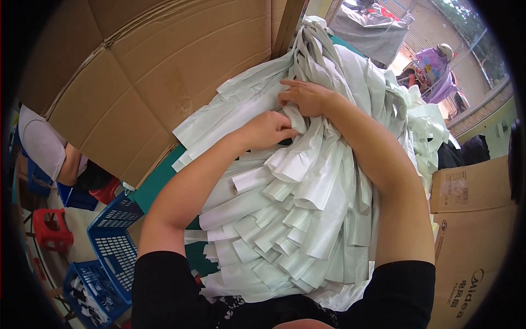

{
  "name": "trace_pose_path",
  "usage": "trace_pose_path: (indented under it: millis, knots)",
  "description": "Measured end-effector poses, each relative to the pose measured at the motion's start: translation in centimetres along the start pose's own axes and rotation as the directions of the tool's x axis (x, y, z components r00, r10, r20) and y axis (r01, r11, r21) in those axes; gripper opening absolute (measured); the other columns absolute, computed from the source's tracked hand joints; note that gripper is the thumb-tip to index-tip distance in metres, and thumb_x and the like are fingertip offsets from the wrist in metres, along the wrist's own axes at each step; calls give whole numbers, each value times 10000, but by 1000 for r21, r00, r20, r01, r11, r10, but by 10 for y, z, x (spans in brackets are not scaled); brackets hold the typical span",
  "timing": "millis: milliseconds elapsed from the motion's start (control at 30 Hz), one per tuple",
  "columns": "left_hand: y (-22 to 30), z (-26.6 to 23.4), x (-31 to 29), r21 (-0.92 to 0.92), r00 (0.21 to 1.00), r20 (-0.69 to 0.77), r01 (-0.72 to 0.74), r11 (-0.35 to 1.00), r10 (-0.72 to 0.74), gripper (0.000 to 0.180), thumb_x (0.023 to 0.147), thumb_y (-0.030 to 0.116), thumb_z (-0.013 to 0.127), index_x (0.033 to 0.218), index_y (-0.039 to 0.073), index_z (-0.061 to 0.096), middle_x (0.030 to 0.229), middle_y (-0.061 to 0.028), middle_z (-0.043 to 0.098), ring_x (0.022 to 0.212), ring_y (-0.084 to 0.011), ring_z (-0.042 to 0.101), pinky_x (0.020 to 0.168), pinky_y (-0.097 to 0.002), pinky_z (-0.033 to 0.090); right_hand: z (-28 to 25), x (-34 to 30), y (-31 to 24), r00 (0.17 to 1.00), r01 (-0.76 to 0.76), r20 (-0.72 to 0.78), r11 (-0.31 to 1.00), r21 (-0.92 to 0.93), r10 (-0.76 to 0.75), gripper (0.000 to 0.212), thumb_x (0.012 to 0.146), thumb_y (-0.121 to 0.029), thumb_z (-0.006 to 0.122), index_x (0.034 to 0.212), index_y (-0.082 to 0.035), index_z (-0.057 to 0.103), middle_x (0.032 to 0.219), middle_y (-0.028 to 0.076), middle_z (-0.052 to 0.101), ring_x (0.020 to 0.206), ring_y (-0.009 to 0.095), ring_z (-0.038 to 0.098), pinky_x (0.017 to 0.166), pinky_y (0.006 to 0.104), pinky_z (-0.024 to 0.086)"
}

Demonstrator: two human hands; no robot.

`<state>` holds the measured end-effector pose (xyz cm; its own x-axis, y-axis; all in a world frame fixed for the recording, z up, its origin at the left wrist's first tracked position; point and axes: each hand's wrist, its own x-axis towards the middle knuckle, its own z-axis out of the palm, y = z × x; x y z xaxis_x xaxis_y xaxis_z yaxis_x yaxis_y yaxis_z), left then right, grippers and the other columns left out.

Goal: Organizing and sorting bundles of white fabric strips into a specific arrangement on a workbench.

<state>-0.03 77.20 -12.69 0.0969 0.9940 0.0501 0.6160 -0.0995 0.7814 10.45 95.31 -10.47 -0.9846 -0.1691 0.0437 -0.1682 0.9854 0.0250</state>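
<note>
A large heap of long, flat white strips, of paper-like or cloth-like material, spreads in front of me. Its upper end is gathered into a twisted bunch, and the loose ends fan out toward my body. My left hand is closed, pinching the edge of one white strip near the middle of the heap. Just above and to the right, my right hand holds the same strip between thumb and curled fingers, its index finger stretched out to the left. Parts of the fingertips are hidden by the folds.
A tall brown cardboard sheet stands at the left, over a green table edge. Blue plastic crates and a red stool are on the floor at left. Another person's arm shows there. At right stands a cardboard box.
</note>
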Motion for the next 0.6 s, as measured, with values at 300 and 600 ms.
trace_pose_path:
  millis: [300,600]
  knots:
    - [-52,-17,-32,624,923,-316,377,685,-220,380,722,309,712,923,1,616,924,-174,611,916,-317,603,796,-407,514,-20,17,-16,819,-336,486,941,-24,305,217,850,-180,509,1041,-84,547,939,163,647,896,352,610,804,417,466]
    - [-42,-54,-4,50,809,48,584,810,-586,425,828,392,603,960,-10,636,992,-184,659,899,-298,631,771,-406,494,-36,28,-39,765,-468,444,876,-116,467,485,896,-229,421,1375,-155,445,1098,184,642,1039,321,609,936,390,449]
